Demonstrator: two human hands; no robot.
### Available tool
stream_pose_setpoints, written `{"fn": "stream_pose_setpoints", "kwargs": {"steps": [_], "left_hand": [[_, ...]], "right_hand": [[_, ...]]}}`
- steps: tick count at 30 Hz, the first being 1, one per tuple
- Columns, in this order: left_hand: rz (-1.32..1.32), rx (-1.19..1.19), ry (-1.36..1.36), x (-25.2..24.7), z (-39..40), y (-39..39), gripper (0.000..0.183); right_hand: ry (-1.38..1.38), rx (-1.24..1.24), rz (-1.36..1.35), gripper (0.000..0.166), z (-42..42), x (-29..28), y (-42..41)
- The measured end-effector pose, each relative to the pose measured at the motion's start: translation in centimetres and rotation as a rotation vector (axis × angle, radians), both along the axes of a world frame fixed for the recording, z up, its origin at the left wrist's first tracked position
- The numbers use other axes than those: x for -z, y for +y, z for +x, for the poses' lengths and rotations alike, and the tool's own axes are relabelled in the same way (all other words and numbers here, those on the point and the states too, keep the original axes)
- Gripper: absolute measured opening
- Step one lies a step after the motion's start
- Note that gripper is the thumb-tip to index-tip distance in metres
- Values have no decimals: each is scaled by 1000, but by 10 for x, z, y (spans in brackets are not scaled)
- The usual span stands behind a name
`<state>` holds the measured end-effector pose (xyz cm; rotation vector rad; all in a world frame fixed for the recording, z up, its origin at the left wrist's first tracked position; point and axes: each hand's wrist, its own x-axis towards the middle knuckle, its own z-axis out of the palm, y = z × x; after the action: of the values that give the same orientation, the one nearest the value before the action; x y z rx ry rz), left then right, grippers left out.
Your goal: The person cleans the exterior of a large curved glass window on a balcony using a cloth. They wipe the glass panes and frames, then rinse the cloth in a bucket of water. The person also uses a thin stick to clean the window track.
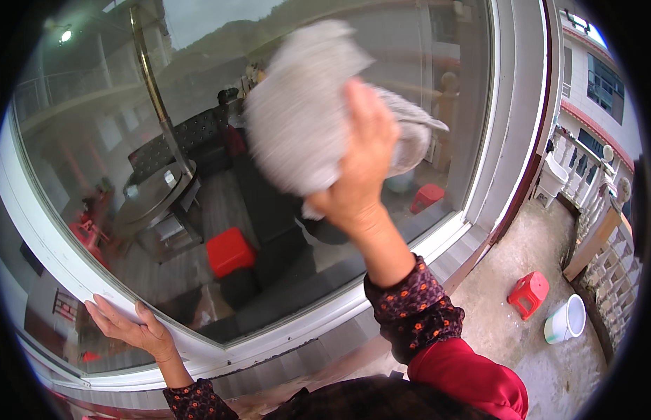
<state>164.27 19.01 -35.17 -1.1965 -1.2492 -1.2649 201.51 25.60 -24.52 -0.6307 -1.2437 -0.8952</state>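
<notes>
A large window pane [283, 262] in a white frame [57, 257] fills most of the view. My right hand [364, 163] presses a light grey cloth [299, 115] to the upper part of the glass; cloth and fingers are blurred, and a loose fold sticks out to the right of the hand. At the lower left, my left hand [134, 325] rests on the white frame with its fingers spread and nothing in it.
On the concrete floor [509, 252] at the right stand a red plastic stool [529, 295] and a white bucket [565, 319]. Farther back are a white plastic chair [552, 176] and a balustrade [580, 163]. Through the glass show a round table [152, 194] and another red stool [231, 252].
</notes>
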Motion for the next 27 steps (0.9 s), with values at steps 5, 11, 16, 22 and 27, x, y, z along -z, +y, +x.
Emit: {"fn": "stream_pose_setpoints", "kwargs": {"steps": [5,11,16,22,27], "left_hand": [[-39,101,-4,-5,11,0,61],[-221,39,101,1,-20,-47,53],[-244,40,-85,23,-46,-92,44],[-306,36,-199,50,-69,-133,34],[-334,27,-242,71,-83,-157,32]], "right_hand": [[-744,-324,-259,37,-104,150,-26],[-1119,768,269,45,-93,135,-17],[-393,88,154,54,-116,-110,-8],[-394,0,292,57,-181,-200,-23],[-713,-234,122,50,-225,-71,-34]]}}
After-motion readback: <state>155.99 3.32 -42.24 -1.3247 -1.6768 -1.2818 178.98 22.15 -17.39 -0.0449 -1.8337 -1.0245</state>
